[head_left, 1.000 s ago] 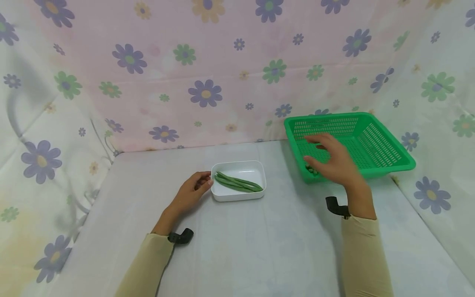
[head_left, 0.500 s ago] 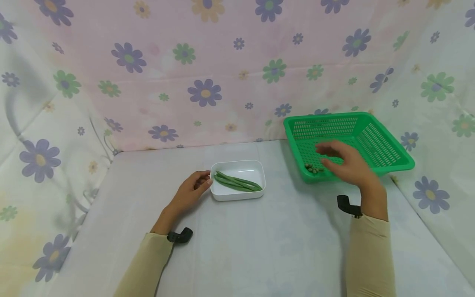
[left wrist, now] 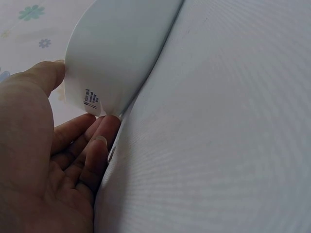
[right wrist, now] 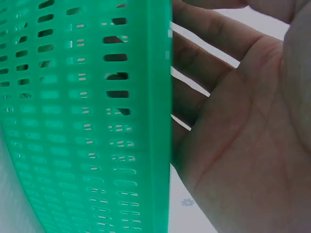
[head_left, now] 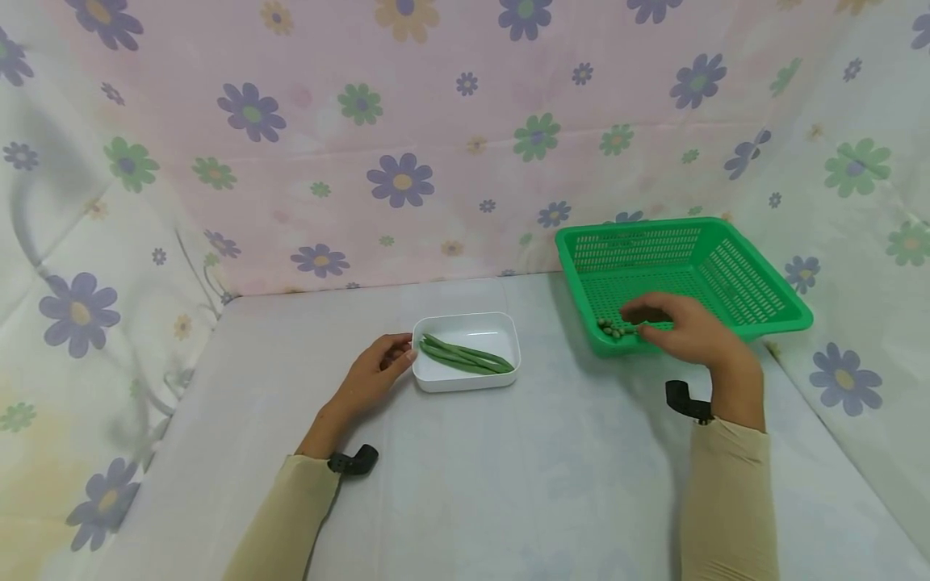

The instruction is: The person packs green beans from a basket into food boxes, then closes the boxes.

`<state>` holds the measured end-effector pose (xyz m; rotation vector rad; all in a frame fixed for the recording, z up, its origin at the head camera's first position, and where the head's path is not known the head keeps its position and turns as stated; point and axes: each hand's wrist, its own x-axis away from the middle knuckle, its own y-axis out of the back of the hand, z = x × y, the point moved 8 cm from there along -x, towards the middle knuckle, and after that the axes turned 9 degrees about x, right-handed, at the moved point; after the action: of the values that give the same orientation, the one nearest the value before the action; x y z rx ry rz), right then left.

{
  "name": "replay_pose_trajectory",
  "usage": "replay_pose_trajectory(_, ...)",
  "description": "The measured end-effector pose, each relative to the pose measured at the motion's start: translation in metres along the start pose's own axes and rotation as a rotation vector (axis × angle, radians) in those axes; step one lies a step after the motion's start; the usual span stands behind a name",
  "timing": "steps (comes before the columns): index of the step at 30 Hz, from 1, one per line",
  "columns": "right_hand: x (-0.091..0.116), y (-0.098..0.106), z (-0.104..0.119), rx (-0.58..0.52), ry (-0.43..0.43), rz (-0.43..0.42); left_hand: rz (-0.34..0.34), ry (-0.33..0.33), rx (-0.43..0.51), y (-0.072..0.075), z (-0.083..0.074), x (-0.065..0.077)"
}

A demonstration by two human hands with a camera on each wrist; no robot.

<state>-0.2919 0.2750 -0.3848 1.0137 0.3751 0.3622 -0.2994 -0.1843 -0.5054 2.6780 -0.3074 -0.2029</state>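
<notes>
A white rectangular dish [head_left: 467, 386] holds several long green beans [head_left: 465, 356]. At its left end my left hand [head_left: 369, 373] grips it: the thumb lies against the rim and the curled fingers meet its lower edge, as the left wrist view shows. My right hand [head_left: 683, 327] is over the front side of a green plastic basket [head_left: 792, 319]. Its fingers [right wrist: 194, 58] reach past the rim to the inside, loosely bent, with the fingertips hidden behind the basket wall in the right wrist view. Small green roundish pieces [head_left: 613, 329] lie in the basket's near-left corner, close to the thumb.
A white cloth [head_left: 465, 484] covers the table. Flowered curtains [head_left: 436, 121] close in the back and both sides, and the basket stands near the right one. A black wrist camera [head_left: 354, 461] sits on the left wrist, another black camera [head_left: 684, 399] on the right.
My right hand has shifted rightward over the basket and come lower, uncovering the small green pieces in the corner. The left hand and the dish stay where they were.
</notes>
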Motion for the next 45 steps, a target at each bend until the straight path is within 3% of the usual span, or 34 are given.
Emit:
replay_pose_trajectory(7,-0.0015,-0.0062,-0.0035,0.0,-0.055,0.066,0.001,0.001,-0.002,-0.0002,0.001,-0.0005)
replay_pose_trajectory(21,-0.004,-0.0085,0.0013,-0.002,-0.043,0.086,0.006,0.016,0.0,0.0002,-0.0003,-0.0002)
replay_pose_trajectory(45,-0.0007,-0.0055,-0.0034,-0.054,-0.018,0.05,0.008,0.002,-0.001,-0.0006,-0.0004,-0.001)
